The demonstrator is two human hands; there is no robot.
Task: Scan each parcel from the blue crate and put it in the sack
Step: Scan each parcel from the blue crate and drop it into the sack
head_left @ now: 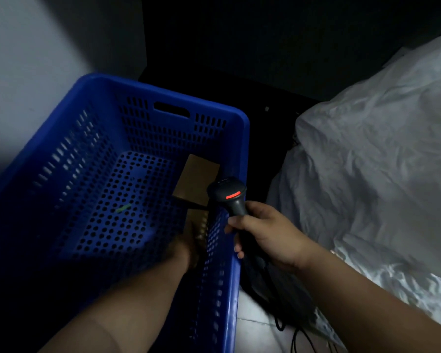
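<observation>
The blue perforated crate [163, 98] stands on the floor at the left. A flat brown cardboard parcel [197, 179] lies on its bottom against the right wall. My left hand [189, 240] reaches down inside the crate along that wall, at a second brown parcel [197, 217] close to the first; it is dark and blurred, so its grip is unclear. My right hand [267, 235] grips the handle of a black barcode scanner [227, 193] with a lit red bar, held over the crate's right rim. The white sack [382, 154] lies crumpled at the right.
A small green scrap [123, 208] lies on the crate bottom. The scanner's black cable [280, 301] trails over the pale floor between crate and sack. A grey wall rises at the left, and a dark unlit area lies behind the crate.
</observation>
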